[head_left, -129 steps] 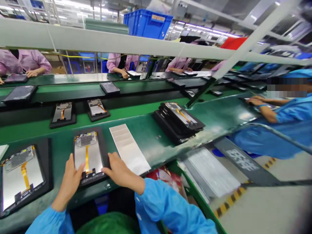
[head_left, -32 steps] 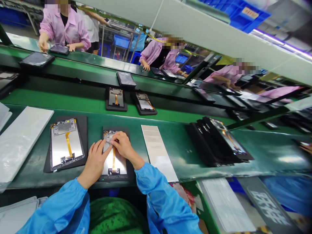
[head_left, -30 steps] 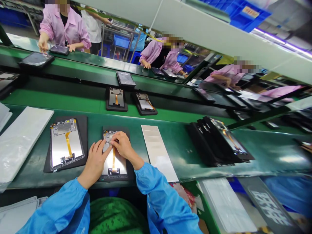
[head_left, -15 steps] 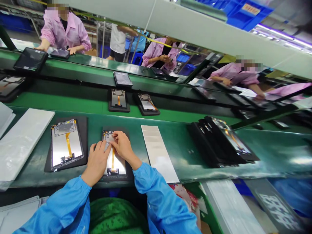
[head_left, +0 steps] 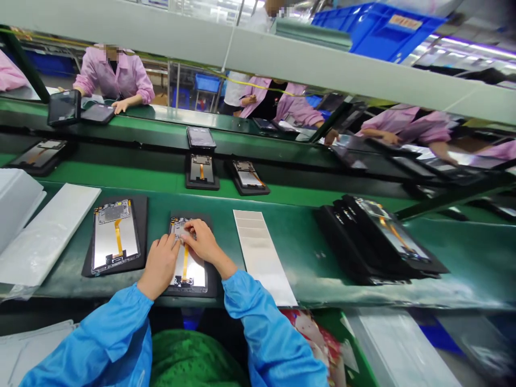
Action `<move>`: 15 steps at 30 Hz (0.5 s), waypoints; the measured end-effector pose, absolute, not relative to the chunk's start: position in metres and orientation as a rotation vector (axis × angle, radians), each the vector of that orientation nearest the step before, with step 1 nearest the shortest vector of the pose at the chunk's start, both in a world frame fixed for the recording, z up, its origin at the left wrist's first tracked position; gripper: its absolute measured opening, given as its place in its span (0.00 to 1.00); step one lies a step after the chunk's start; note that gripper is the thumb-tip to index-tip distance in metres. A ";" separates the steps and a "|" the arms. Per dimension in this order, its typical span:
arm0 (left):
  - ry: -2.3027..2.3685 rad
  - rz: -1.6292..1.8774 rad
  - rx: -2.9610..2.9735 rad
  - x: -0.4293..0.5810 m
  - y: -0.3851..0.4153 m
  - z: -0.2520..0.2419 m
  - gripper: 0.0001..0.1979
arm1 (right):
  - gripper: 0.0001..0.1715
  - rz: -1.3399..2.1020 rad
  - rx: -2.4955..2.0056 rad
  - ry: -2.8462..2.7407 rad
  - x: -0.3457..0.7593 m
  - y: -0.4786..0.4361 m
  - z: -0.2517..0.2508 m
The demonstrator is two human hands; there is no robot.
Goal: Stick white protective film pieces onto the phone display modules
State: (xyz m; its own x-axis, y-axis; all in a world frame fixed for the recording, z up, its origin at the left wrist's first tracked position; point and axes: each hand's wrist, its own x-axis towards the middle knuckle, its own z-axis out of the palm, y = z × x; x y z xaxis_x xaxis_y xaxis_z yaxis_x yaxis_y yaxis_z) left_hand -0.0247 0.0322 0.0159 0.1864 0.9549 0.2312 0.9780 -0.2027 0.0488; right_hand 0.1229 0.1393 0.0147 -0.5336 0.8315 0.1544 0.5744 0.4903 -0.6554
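- Blue sleeves (head_left: pixel 97 338) are seen entering from the lower edge of the view, with both hands held together over a single tablet panel (head_left: pixel 189 284).
- The tablet panel is laid flat, metal back upward, in a black carrier (head_left: pixel 212 258), which is positioned on the near green counter (head_left: pixel 306 263).
- A circuit board (head_left: pixel 177 227) is seated at the far end of the panel, and an orange flex cable (head_left: pixel 185 263) is routed down the panel's centre.
- The left hand (head_left: pixel 159 267) is placed on the panel, with its fingers (head_left: pixel 174 243) reaching the near edge of the board.
- The right hand (head_left: pixel 205 248) is placed across the board, with its fingertips (head_left: pixel 188 228) resting on it.
- Neither hand is clenched or fully released; whether the board is gripped cannot be determined, as it is partly hidden by the fingers.
- A second tablet panel (head_left: pixel 116 236) is laid on a black mat (head_left: pixel 141 231) just left of the carrier.
- A white sheet (head_left: pixel 262 258) is laid flat just right of the carrier, and a stack of panels (head_left: pixel 379 242) is placed farther right.
- A white padded sheet (head_left: pixel 48 231) is placed at the counter's left end.
- Two further panels (head_left: pixel 201 173) are positioned on the belt beyond.
- Co-workers in pink smocks (head_left: pixel 115 75) are stationed across the line.
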 end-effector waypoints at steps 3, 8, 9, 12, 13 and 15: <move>-1.932 -0.291 -2.288 -0.020 0.034 0.019 0.17 | 0.12 0.693 -1.175 -2.327 0.121 0.142 0.015; -1.746 -0.183 -2.279 -0.016 0.037 0.015 0.17 | 0.05 0.588 -1.154 -2.406 0.120 0.154 0.009; -1.695 -0.174 -2.263 -0.017 0.040 0.014 0.18 | 0.06 0.585 -1.103 -2.441 0.120 0.160 0.006; -1.590 -0.159 -2.212 -0.023 0.046 0.014 0.18 | 0.13 0.529 -1.035 -2.505 0.120 0.178 -0.006; -1.556 -0.160 -2.214 -0.026 0.046 0.017 0.17 | 0.16 0.513 -1.039 -2.513 0.120 0.184 -0.009; -1.454 -0.184 -2.265 -0.038 0.042 0.024 0.16 | 0.19 0.481 -1.091 -2.491 0.120 0.194 -0.016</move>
State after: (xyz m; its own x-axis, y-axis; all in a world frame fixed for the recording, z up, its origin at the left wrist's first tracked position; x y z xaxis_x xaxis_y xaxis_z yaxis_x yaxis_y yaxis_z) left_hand -0.0384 0.0416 0.0244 0.4385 0.8317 0.3406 0.8904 -0.3505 -0.2905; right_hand 0.1200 0.1942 -0.0161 -0.6276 0.7519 0.2018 0.6225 0.6404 -0.4498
